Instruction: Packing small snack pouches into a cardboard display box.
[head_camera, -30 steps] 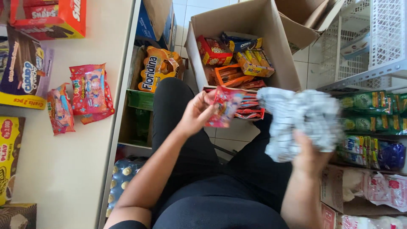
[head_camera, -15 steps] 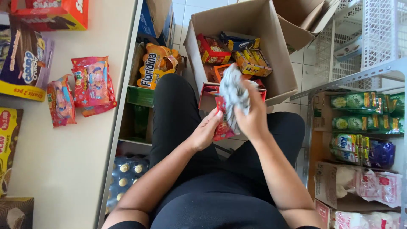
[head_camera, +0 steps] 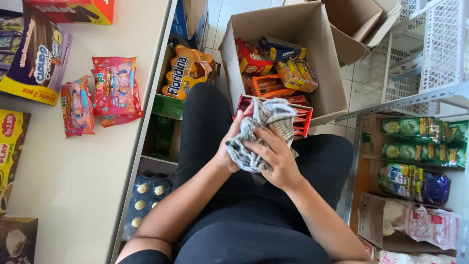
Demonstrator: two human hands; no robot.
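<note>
Checked cloth bunched between both hands, above lap, in front of open cardboard box. Left hand fingers curled under cloth, gripping. Right hand fingers closed over cloth.

both hands meet over the lap, wrapped in a crumpled grey-and-white checked cloth. the right hand lies on top with fingers spread across it; the left hand cups it from beneath. just beyond stands an open brown cardboard box of colourful snack packets. two red sweet bags lie on the pale counter at left.
</note>
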